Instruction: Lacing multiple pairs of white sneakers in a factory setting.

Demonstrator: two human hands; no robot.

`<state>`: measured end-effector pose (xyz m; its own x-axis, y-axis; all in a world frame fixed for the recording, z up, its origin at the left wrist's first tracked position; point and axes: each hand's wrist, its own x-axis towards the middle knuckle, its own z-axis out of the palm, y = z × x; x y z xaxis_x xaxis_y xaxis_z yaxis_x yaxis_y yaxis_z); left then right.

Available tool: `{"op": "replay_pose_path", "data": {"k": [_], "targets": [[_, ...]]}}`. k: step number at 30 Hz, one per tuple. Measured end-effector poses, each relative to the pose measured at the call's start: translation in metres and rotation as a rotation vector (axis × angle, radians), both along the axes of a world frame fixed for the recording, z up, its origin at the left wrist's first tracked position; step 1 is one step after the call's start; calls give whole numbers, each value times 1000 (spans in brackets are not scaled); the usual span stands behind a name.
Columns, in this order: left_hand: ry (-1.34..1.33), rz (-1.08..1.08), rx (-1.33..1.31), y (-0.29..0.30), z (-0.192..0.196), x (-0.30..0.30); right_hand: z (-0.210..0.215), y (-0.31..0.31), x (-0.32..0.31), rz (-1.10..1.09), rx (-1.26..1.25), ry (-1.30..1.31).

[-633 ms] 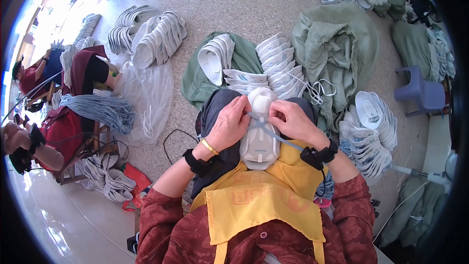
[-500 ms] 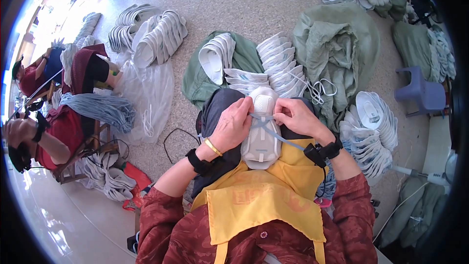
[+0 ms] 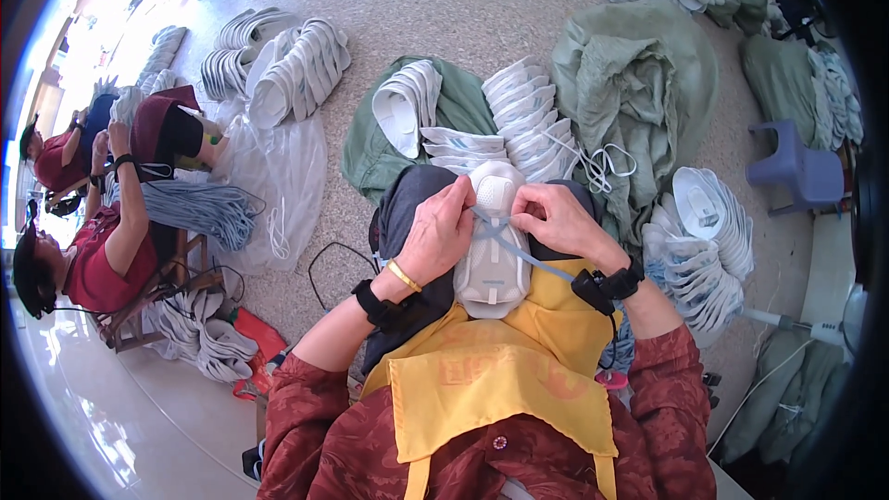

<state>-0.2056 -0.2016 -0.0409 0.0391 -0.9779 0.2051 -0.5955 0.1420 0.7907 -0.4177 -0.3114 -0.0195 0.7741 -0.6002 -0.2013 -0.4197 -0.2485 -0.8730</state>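
A white shoe upper (image 3: 493, 278) rests upright across my lap, between my knees and over the yellow apron (image 3: 491, 393). A grey-blue shoelace (image 3: 546, 268) crosses its middle, and a loose length trails right toward my right wrist. My left hand (image 3: 440, 230) is closed at the upper's left edge, pinching the lace between thumb and fingertips. On the opposite edge my right hand (image 3: 560, 222) has its fingers curled and thumb pressed in, pinching the lace too. The exact grip of the fingertips is partly hidden.
Stacked white uppers (image 3: 528, 120) stand beyond my knees, beside green cloth sacks (image 3: 639, 65). Another stack (image 3: 708, 250) lies to the right, near a purple stool (image 3: 801, 167). At left, two seated people work near a bundle of blue-grey laces (image 3: 199, 213).
Both hands stay at the lace, and the right fingers have curled in more. At left, the nearer person's arms have risen and come together.
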Motion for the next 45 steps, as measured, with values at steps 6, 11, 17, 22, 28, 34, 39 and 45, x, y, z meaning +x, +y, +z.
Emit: {"op": "replay_pose_path", "data": {"k": [6,11,17,22,28,34,39,45], "targets": [[14,-77,-37,-2,2,4,0,-3,-1,18,-4,-3],[131,-216,186,-5,11,12,-4,-7,-2,42,3,13],[21,-244,73,-10,-4,19,-3,-9,0,56,18,43],[14,-195,42,-9,-9,12,-2,-10,2,2,118,115],[69,-260,98,-9,-2,20,3,5,-5,-215,239,-60],[97,-270,134,-9,-3,24,29,40,-21,-139,64,61],[92,-270,119,-9,-4,22,29,50,-28,-180,48,94],[112,-237,54,-7,-6,15,31,54,-45,-219,194,72]]}}
